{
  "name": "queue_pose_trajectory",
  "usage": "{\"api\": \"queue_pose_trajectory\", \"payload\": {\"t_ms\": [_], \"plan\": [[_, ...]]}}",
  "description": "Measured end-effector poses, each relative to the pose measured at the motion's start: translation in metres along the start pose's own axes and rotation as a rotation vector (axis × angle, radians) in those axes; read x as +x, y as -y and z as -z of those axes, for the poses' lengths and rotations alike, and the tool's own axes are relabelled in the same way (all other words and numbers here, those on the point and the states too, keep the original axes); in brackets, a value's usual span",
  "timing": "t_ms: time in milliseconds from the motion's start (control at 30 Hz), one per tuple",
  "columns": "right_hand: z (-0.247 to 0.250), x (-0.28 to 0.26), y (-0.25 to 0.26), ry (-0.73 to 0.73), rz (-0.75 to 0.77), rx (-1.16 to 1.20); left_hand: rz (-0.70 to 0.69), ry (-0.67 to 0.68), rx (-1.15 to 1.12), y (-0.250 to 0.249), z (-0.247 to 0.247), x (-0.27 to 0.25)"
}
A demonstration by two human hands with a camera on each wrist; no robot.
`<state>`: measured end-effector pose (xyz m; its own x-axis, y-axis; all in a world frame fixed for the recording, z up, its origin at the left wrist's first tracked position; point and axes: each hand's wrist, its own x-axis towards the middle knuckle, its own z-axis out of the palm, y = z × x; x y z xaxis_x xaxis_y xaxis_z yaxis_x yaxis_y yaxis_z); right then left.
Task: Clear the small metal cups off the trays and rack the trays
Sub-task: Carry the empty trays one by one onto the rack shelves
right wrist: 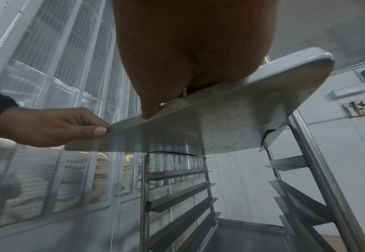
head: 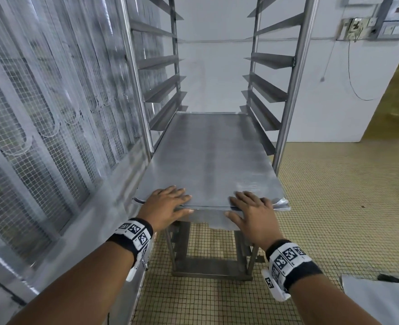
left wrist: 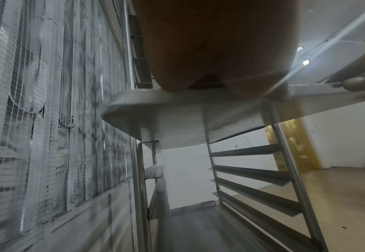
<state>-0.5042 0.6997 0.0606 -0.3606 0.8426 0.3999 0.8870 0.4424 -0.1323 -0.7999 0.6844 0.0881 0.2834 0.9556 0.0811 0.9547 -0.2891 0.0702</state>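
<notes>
A bare flat metal tray point(head: 212, 156) lies part-way into the steel rack point(head: 290, 90), its far end between the side rails and its near end sticking out toward me. No small cups show in any view. My left hand point(head: 168, 205) grips the near edge at the left, fingers on top and thumb below. My right hand point(head: 252, 209) grips the same edge at the right. From below, the left wrist view shows the tray's underside point(left wrist: 177, 122), and the right wrist view shows the left hand point(right wrist: 54, 126) pinching the edge. The tray's near right corner point(head: 280, 204) is bent.
A wire-mesh partition point(head: 41, 113) covered in plastic runs close along the rack's left side. Empty angled rails point(head: 264, 87) line both sides above the tray. Another tray point(left wrist: 198, 230) lies low in the rack. Tiled floor point(head: 334, 207) spreads to the right, with a white wall behind.
</notes>
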Motion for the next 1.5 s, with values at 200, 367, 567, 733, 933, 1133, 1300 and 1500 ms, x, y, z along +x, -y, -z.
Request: {"api": "queue_pose_trajectory", "payload": {"t_ms": [200, 367, 567, 733, 933, 1133, 1300, 1500], "plan": [[-0.014, 0.039, -0.014, -0.021, -0.003, 0.005, 0.109, -0.016, -0.005, 0.007, -0.002, 0.037], [-0.025, 0.063, -0.026, -0.039, 0.008, 0.018, 0.153, -0.067, -0.078, 0.013, -0.007, 0.059], [-0.036, 0.084, -0.036, -0.058, 0.009, 0.019, 0.181, -0.105, -0.124, 0.016, -0.007, 0.08], [-0.041, 0.096, -0.042, -0.061, 0.014, 0.012, 0.192, -0.104, -0.111, 0.02, -0.008, 0.094], [-0.045, 0.107, -0.047, -0.051, 0.011, 0.014, 0.202, -0.121, -0.104, 0.025, -0.01, 0.106], [-0.047, 0.116, -0.051, -0.048, -0.005, 0.008, 0.202, -0.154, -0.075, 0.029, -0.014, 0.118], [-0.047, 0.124, -0.053, -0.054, -0.013, -0.008, 0.175, -0.201, -0.004, 0.037, -0.022, 0.129], [-0.042, 0.148, -0.055, 0.036, -0.055, 0.01, 0.161, -0.189, 0.011, 0.048, -0.019, 0.15]]}}
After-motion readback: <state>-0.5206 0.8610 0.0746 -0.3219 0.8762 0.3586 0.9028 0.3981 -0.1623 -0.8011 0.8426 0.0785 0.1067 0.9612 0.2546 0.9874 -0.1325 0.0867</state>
